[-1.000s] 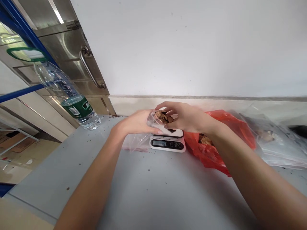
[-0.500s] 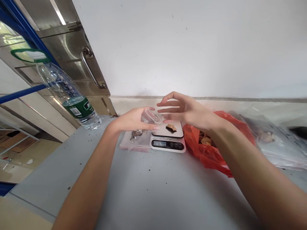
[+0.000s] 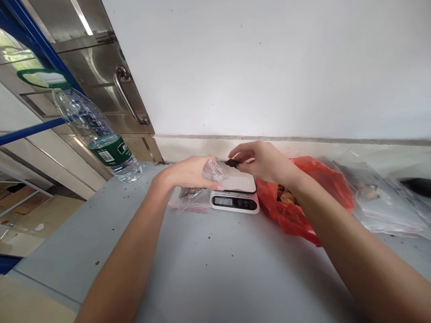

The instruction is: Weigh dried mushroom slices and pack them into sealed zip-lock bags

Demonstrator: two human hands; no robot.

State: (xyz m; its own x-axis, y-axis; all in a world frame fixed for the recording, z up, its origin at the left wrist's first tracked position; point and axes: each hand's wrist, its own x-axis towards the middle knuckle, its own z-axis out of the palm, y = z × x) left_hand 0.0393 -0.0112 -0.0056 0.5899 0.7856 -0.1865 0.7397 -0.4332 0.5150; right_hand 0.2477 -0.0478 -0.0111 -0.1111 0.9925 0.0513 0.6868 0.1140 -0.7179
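Note:
My left hand (image 3: 191, 172) grips a small clear zip-lock bag (image 3: 214, 171), its mouth facing right. Between the fingertips of my right hand (image 3: 259, 159) is a dark brown dried piece (image 3: 231, 163), close to the bag's mouth and over the back of the scale. The white digital kitchen scale (image 3: 237, 183) sits under both hands, its platform bare where it shows and its display lit. Left of the scale lies a stack of clear zip-lock bags (image 3: 193, 204), with a filled bag on top, partly under my left hand.
Beside my right forearm an open red plastic bag (image 3: 308, 231) holds brown dried pieces. Farther right lie more clear plastic bags (image 3: 392, 215). A large water bottle (image 3: 97, 134) with a green handle stands at the left. A white wall (image 3: 269, 80) rises behind the grey table (image 3: 202, 269).
The dried piece has left the scale's platform and is now in my right fingers, which have closed on it. My left hand has moved slightly right and down with the small bag.

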